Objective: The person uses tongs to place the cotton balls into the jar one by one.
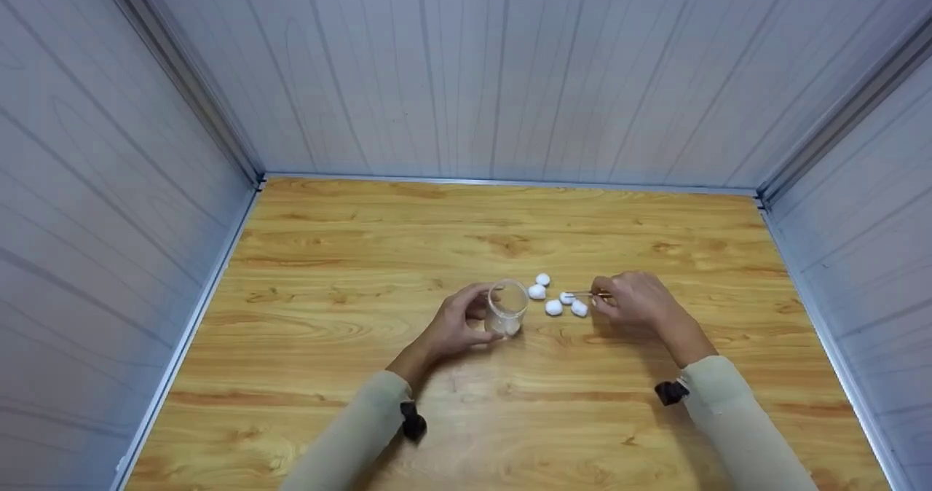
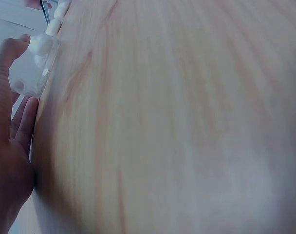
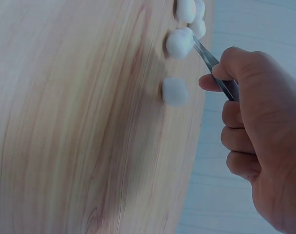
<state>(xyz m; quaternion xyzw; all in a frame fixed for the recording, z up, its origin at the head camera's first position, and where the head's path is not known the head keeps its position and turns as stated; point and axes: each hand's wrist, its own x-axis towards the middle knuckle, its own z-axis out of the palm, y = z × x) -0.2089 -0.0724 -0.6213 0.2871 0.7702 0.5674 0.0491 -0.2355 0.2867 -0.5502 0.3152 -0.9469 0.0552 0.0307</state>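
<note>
Pinching slim metal tweezers (image 3: 206,56) between thumb and forefinger, the right hand (image 1: 637,300) curls its other fingers toward the palm. The tweezers' tips meet one white ball (image 3: 178,45); whether they squeeze it, I cannot tell. The left hand (image 1: 453,325) grasps a clear jar (image 1: 504,322), its thumb on the near side and its fingers around the far side, the mouth facing upward. Five fluffy balls lie loosely grouped between the jar and the right hand, on a wood-grain table (image 1: 349,258). Pale sleeves (image 1: 735,411) cover both forearms, a small black device (image 1: 413,422) at each cuff. Light panelled walls (image 1: 466,76) border the tabletop.
</note>
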